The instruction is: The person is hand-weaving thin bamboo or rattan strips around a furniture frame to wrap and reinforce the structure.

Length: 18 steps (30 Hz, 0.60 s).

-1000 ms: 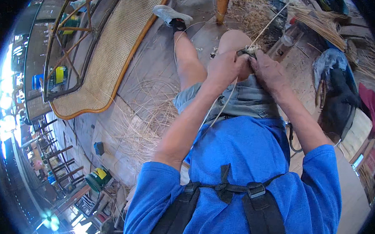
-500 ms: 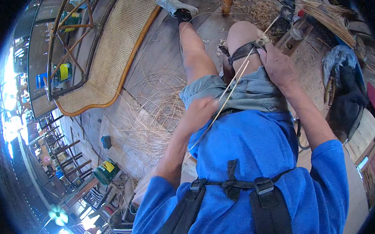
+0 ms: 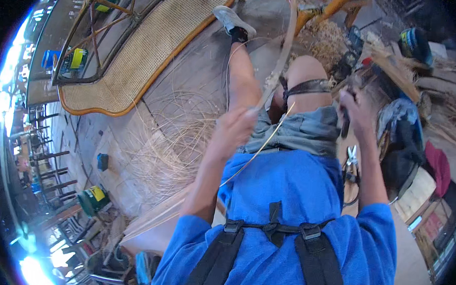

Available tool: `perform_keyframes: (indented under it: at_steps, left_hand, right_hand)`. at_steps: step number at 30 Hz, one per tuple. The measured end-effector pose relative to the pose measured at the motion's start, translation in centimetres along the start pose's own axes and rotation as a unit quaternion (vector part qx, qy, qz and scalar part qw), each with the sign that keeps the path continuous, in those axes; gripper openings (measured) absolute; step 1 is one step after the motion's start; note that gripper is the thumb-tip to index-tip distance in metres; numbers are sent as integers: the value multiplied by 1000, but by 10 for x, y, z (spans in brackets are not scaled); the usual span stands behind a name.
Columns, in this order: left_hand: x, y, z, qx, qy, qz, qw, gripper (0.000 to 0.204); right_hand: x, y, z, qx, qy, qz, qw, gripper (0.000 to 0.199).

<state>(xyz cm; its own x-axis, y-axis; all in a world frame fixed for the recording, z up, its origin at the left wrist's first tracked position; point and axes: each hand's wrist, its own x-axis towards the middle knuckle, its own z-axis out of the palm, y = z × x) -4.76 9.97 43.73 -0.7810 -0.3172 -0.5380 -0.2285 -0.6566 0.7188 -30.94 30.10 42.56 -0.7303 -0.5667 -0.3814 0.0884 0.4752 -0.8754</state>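
Note:
My left hand is closed in front of my left thigh, around the end of a pale cane strip that rises, blurred, away from me. A second, thinner yellowish strip slants across my shorts, passing below that hand. My right hand is curled beside my right thigh around a dark handled tool; blur hides its exact kind. A black band wraps my right leg above the shorts, just left of the right hand. Scissors-like cutters lie below the right hand.
A tangle of thin cane strands spreads over the floor at left. Beyond it lies a woven cane panel with an orange-brown frame. Shavings lie beyond my knee. A dark bucket and a red cloth are at right.
The right hand has left the leg band and moved right, now showing a dark tool. A pale strip now rises from the left hand. The view has shifted, bringing orange-brown furniture legs in at top.

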Motion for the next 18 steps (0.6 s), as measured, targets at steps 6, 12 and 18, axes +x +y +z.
perform_keyframes:
  at_steps: [6, 12, 18]
  left_hand:
    - [68, -7, 53, 242, -56, 98, 964, 21]
    - [47, 7, 56, 263, -30, 89, 960, 23]
    - [37, -6, 37, 293, -33, 87, 952, 23]
  right_hand:
    - [-35, -24, 47, -38, -96, -9, 995, 27]
    - [-36, -38, 63, 140, -273, 26, 951, 24]
    - [-29, -37, 87, 271, -286, 46, 918, 22]
